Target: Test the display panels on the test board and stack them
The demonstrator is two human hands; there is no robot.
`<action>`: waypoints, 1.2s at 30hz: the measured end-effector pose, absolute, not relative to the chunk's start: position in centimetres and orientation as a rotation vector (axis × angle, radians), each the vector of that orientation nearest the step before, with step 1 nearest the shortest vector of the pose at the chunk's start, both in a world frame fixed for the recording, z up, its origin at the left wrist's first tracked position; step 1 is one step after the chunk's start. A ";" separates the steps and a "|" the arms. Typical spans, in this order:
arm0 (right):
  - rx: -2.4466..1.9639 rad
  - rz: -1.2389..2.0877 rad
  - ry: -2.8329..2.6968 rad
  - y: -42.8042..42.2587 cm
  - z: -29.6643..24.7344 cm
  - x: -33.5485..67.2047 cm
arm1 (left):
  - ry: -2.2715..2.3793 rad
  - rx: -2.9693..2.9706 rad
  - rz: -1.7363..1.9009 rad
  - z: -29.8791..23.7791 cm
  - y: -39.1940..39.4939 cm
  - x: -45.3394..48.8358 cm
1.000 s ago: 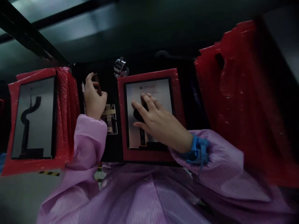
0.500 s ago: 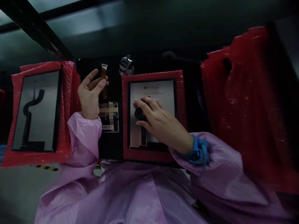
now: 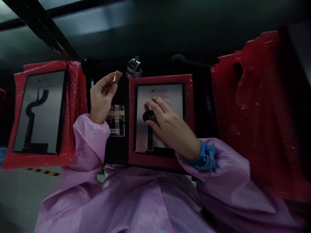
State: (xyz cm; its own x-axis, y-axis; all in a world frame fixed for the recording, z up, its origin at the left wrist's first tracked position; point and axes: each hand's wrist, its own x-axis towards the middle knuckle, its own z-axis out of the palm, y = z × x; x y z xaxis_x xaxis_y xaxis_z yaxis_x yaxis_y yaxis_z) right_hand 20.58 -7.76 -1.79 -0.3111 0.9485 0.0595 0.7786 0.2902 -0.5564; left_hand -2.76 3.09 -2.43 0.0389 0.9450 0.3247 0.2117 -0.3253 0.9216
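A stack of red wrap (image 3: 247, 129) fills the right end of the dark worktop (image 3: 116, 152). Another red stack (image 3: 75, 94) occupies the left end, reaching past the near edge, with a flat panel (image 3: 52, 119) on top. Near the middle of the worktop's near edge, a red pad (image 3: 155, 159) carries the display panel (image 3: 172, 90). The right hand (image 3: 170, 126), with a blue wristband (image 3: 205, 158), rests over that panel and its curved black cable (image 3: 150, 136), thumb and index finger apart. The left hand (image 3: 100, 98), above the worktop left of the pad, pinches an orange-brown strip (image 3: 118, 77) between thumb and fingers. A taped part (image 3: 117, 123) lies beside the pad's left edge; a shiny metal piece (image 3: 134, 67) sits by its far-left corner. A pen (image 3: 92, 83) tip shows beyond the left hand.
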 end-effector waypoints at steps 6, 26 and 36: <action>-1.407 0.715 -2.054 -7.1 -1.0 21.2 | 1.264 1.818 1.229 -1.3 2.2 -2.0; -1.105 1.512 -1.223 -7.0 -2.3 19.3 | 1.217 2.014 0.938 0.2 0.9 -0.8; -1.059 1.221 -1.666 -6.9 -1.6 19.8 | 1.106 2.313 0.606 0.3 0.6 -0.6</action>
